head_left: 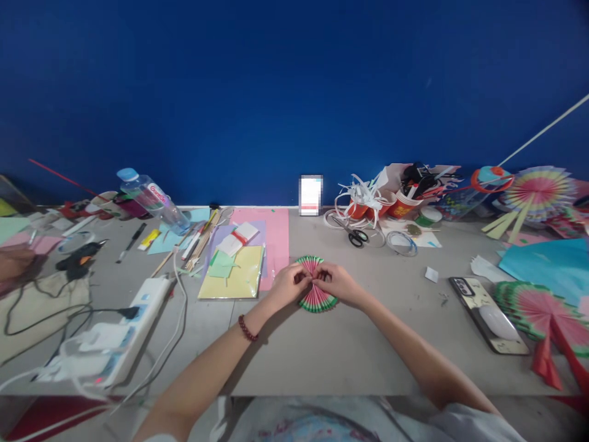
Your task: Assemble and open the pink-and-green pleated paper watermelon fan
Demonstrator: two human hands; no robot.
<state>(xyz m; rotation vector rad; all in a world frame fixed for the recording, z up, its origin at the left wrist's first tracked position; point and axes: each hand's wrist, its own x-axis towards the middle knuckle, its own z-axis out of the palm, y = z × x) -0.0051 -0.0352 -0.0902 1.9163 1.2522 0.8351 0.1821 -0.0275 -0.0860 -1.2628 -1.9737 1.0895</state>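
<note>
A round pleated paper rosette [317, 299], pink inside with a green rim, lies on the grey table in front of me. My left hand [291, 283] comes in from its left side, thumb and fingers pinched at its centre. From the other side my right hand [338, 282] pinches the centre too, its fingertips almost touching those of the left. The middle of the rosette is partly hidden behind my fingers. A beaded bracelet [248, 328] circles my left wrist.
Coloured paper packs [232, 279] lie to the left, beyond a power strip [138, 325] with cables. Black-handled scissors [358, 237] lie behind, near cups of tools [404, 202]. A phone [478, 307] and finished-looking paper fans [538, 307] lie right. Another person's hand [16, 264] is at far left.
</note>
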